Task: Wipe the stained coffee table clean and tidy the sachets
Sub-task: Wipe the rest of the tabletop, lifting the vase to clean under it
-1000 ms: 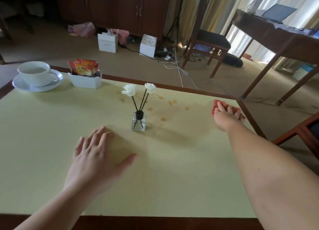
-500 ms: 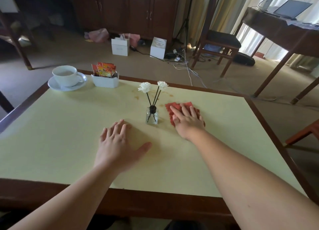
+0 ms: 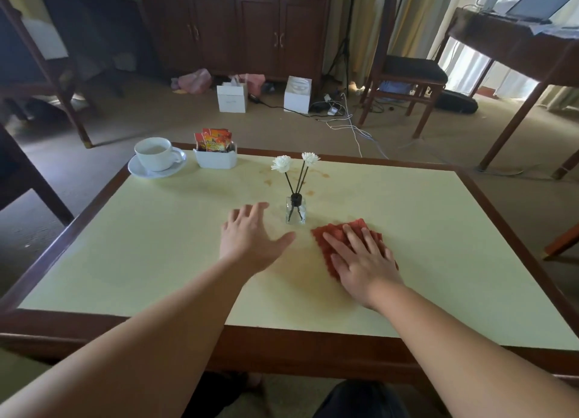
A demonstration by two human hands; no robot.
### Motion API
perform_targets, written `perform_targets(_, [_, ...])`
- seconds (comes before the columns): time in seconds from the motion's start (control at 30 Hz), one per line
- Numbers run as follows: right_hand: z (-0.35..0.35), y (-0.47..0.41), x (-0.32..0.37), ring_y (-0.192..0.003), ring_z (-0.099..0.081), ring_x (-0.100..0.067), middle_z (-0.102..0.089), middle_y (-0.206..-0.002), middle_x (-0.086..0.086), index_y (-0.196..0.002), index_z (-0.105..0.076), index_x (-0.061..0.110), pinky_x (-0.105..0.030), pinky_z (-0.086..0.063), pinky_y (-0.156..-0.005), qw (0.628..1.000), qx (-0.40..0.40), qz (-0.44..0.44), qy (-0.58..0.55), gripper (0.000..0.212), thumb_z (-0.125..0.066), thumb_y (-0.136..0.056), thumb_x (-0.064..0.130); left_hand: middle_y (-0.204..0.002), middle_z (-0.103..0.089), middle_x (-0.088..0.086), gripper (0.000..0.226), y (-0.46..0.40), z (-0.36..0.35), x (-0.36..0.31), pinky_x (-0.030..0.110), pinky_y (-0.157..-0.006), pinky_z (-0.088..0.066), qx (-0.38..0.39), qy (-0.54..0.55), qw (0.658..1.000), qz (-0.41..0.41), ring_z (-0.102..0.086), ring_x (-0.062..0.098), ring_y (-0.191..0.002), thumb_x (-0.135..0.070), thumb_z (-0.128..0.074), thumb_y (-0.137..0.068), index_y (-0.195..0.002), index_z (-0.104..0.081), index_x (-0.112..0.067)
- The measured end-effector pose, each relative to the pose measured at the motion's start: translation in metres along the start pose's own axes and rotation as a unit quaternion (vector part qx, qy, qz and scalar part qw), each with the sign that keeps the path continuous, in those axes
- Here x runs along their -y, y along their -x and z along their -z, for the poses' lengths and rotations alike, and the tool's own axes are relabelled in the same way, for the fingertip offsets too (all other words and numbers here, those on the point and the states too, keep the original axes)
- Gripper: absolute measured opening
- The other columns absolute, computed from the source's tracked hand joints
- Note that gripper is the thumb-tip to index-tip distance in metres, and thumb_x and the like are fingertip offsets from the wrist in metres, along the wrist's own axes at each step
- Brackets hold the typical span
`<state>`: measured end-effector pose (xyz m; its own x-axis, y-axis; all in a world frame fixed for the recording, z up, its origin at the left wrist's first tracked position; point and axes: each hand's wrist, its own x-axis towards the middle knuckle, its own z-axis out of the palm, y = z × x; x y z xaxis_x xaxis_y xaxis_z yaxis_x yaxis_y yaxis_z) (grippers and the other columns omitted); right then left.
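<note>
The coffee table point(image 3: 125, 245) has a pale yellow top in a dark wood frame. Brown stains point(image 3: 269, 182) dot the top behind the reed diffuser point(image 3: 295, 209), and a faint smear lies in front of it. My right hand point(image 3: 360, 261) presses flat on a red cloth point(image 3: 329, 237) just right of the diffuser. My left hand point(image 3: 250, 236) rests flat on the top to the diffuser's left, fingers spread, holding nothing. Red sachets point(image 3: 213, 139) stand in a white holder point(image 3: 216, 159) at the far left edge.
A white cup on a saucer point(image 3: 156, 157) sits at the far left corner. Beyond the table are white boxes point(image 3: 232, 98), cables, a wooden chair point(image 3: 404, 82) and a desk point(image 3: 513, 51) with a laptop. A chair frame stands at the left.
My right hand slid the red cloth from the far right edge leftward past the diffuser, then back toward me. My left hand stayed flat on the top. The view pulled back.
</note>
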<state>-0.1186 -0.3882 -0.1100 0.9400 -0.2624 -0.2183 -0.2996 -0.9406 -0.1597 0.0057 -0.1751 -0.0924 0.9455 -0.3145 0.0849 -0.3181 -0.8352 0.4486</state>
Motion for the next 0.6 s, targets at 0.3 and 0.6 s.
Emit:
perform_targets(0.3, [0.009, -0.06, 0.009, -0.157, 0.024, -0.029, 0.023, -0.172, 0.006, -0.16, 0.015, 0.048, -0.056, 0.005, -0.126, 0.997, 0.015, -0.076, 0.005, 0.058, -0.007, -0.107, 0.05, -0.152, -0.048, -0.001, 0.088, -0.063, -0.001, -0.012, 0.045, -0.114, -0.04, 0.132, 0.123, 0.983, -0.033, -0.024, 0.022, -0.149, -0.054, -0.081, -0.083, -0.157, -0.039, -0.034])
perform_targets(0.6, [0.018, -0.098, 0.026, -0.158, 0.02, -0.029, 0.018, -0.173, 0.007, -0.159, 0.01, 0.054, -0.058, 0.005, -0.125, 0.999, 0.0, -0.053, -0.005, 0.055, -0.001, -0.106, 0.053, -0.116, -0.064, -0.014, 0.049, -0.081, -0.013, 0.002, 0.046, -0.101, -0.05, 0.111, 0.146, 0.979, -0.087, -0.056, 0.017, -0.121, -0.051, -0.08, -0.084, -0.125, -0.063, -0.03])
